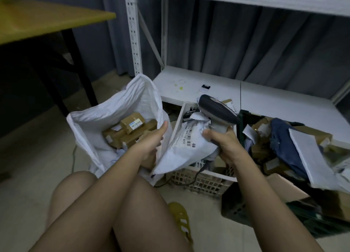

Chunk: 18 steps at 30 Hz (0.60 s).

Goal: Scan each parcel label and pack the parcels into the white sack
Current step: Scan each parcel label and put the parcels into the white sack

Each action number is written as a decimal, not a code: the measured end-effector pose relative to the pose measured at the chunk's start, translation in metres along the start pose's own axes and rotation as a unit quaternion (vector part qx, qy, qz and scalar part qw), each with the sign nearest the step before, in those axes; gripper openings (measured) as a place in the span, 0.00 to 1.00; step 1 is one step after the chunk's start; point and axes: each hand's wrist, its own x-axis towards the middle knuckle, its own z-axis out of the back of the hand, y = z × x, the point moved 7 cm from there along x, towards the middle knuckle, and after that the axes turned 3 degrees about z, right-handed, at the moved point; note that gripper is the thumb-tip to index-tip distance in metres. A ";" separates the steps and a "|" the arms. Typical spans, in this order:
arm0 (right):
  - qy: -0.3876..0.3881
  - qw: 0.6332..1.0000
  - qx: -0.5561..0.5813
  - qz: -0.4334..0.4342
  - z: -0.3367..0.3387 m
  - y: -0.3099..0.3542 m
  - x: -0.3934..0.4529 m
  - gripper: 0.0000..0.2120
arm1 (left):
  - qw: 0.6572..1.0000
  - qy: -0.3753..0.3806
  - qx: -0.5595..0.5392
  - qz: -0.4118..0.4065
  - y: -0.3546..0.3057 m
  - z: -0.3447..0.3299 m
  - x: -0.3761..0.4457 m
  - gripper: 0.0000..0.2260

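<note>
Between my knees and the white basket [191, 178], my left hand [151, 144] grips the lower edge of a grey poly mailer parcel [187, 147], label up, while my right hand [223, 140] grips the barcode scanner [216, 111] just above it. Left of it stands the white sack [106, 111], open, with brown boxes [130, 130] inside.

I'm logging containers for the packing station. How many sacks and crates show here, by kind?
White sack: 1
White lattice crate: 1
Dark green crate: 1
Black crate: 1
Total: 4
</note>
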 end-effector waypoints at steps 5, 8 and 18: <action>0.081 0.996 -0.042 0.009 -0.034 0.038 -0.001 0.34 | 0.983 0.034 0.021 -0.181 -0.049 0.024 -0.025 0.25; 0.120 0.990 -0.068 0.010 -0.051 0.054 0.006 0.26 | 0.972 0.135 0.044 -0.189 -0.077 0.009 -0.039 0.17; -0.004 0.996 -0.088 0.001 -0.032 0.062 0.051 0.24 | 0.959 -0.070 0.089 -0.261 -0.119 0.063 -0.033 0.03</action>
